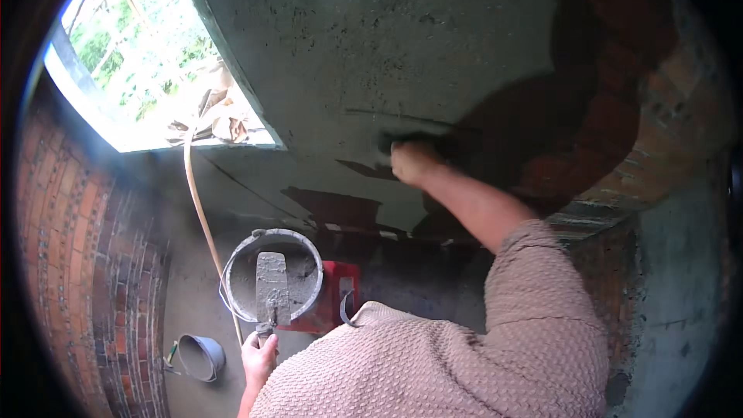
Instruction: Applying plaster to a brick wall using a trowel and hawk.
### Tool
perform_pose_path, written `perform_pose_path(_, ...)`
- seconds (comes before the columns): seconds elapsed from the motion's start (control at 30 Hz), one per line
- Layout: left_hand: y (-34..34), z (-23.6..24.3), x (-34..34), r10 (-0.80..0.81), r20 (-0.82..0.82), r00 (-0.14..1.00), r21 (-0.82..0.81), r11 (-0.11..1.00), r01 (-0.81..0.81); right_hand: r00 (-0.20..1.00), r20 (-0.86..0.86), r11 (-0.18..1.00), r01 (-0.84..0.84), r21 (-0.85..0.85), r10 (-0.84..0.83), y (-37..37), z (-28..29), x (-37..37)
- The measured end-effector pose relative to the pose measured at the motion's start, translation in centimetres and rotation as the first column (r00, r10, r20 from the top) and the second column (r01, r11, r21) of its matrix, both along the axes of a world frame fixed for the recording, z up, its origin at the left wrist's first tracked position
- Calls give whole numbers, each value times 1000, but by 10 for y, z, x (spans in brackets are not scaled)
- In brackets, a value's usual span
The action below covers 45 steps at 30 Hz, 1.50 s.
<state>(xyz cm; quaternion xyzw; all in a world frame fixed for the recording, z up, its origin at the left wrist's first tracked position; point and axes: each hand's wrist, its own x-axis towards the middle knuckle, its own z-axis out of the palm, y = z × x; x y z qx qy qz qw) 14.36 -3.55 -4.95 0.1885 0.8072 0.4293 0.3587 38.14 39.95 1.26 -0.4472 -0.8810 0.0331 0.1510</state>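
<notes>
1. I see the dark flat tool (387,142), blurred, against the grey plaster (348,54) on the wall; my right hand (414,166) seems closed around it.
2. To spread this well, I'd judge that I need even pressure, a slightly raised leading edge, and long strokes running past the ragged border.
3. That plaster looks damp and mostly smooth, pitted higher up; beside it, dark reddish brick (611,108) shows through in rounded patches.
4. My left hand (259,360) grips the trowel (272,286), its long, mortar-smeared blade over the bucket (241,282). I'd keep it level so nothing slides off.
5. The bucket is round, its rim crusted, next to a hard red box (334,282).
6. Farther out are a bendy tan hose (199,201), a smaller grey bucket (203,358) on the floor, and rough ribbed brickwork (66,255).
</notes>
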Motion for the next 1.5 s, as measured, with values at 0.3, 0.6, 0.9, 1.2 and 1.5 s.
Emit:
perform_pose_path(0.3, 1, 37, 56, -18, 104, 994, 226, 974, -5, 797, -602, 987, -135, -87, 56, 21, 243, 206)
perform_pose_path(0.6, -2, 46, 105, -15, 67, 998, 113, 994, 8, 628, -763, 973, 231, -10, -157, 15, 245, 327)
perform_pose_path(0.9, -8, 25, 100, -20, 56, 998, 101, 995, 15, 937, -332, 912, 43, 407, 104, 20, 52, 227)
perform_pose_path(1.2, -37, 19, 116, -23, 11, 1000, -21, 1000, 23, 993, 28, 990, -120, 79, 119, -51, 15, 157)
perform_pose_path(1.5, -45, -7, 124, 19, 73, 997, 9, 1000, -20, 951, 259, 949, -229, 218, 170, -3, 138, 117)
